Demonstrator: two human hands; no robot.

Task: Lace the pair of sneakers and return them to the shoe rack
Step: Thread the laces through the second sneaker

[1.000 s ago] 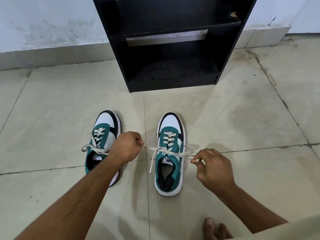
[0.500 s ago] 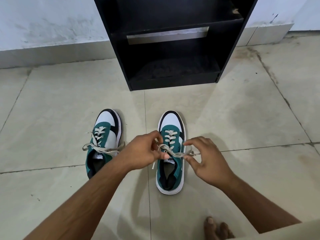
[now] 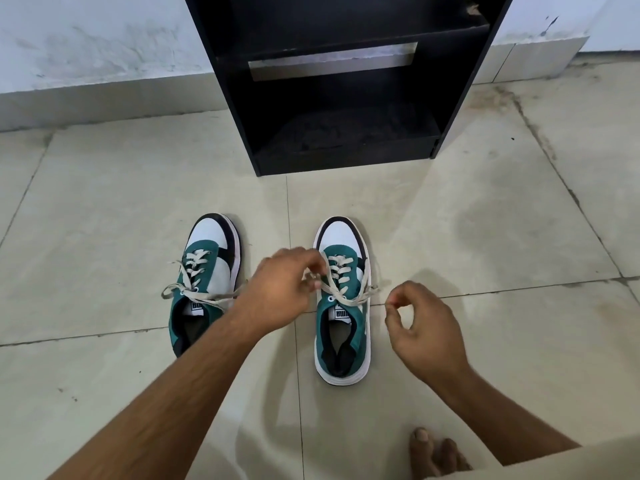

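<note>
Lace ends had gone from taut to crossed over right sneaker (image 3: 341, 299). Left hand (image 3: 280, 289) pinched one end (image 3: 323, 284); right hand (image 3: 420, 323) pinched shut, lace not visible. Knot starting; rack (image 3: 450, 98) empty.

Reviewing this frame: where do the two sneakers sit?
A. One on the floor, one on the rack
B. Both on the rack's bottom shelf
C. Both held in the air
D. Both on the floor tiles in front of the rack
D: the left sneaker and right sneaker stand side by side on the floor tiles, toes toward the black shoe rack.

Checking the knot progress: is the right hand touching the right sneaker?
Apart. The head view shows bare floor between the right hand and the right sneaker.
</note>
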